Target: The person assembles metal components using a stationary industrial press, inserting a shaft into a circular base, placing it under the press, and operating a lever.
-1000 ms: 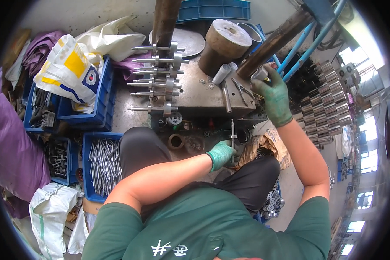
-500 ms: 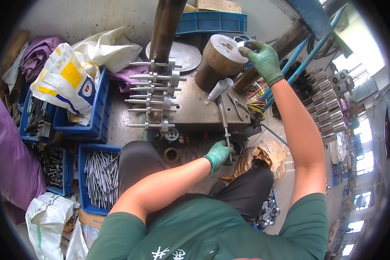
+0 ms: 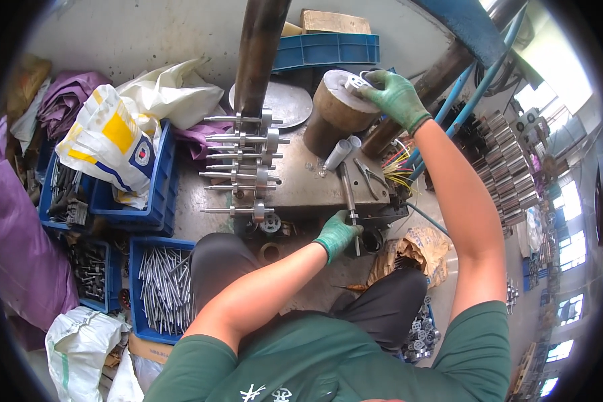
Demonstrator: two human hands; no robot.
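Note:
My green-gloved right hand (image 3: 396, 100) is closed on a small silver metal part with openings in it (image 3: 356, 82), at the top of a thick brown cylindrical block (image 3: 338, 107). My green-gloved left hand (image 3: 338, 236) is closed around a thin metal shaft (image 3: 357, 246) just off the bench's front edge. Behind that hand a longer metal rod (image 3: 347, 187) lies across the bench top, in line with the shaft. Two short grey tubes (image 3: 340, 153) and a pair of pliers (image 3: 370, 179) rest beside it.
Several shafts with round collars (image 3: 248, 175) line the bench's left side, by a dark steel column (image 3: 261, 53). Blue crates stand left, one full of metal rods (image 3: 164, 288). A brown paper sack (image 3: 422, 251) is near my right knee. Coloured wires (image 3: 398, 157) hang at right.
My right hand has brought the silver part left and down onto the block's top. My left hand stays at the shaft. The whole view has shifted slightly.

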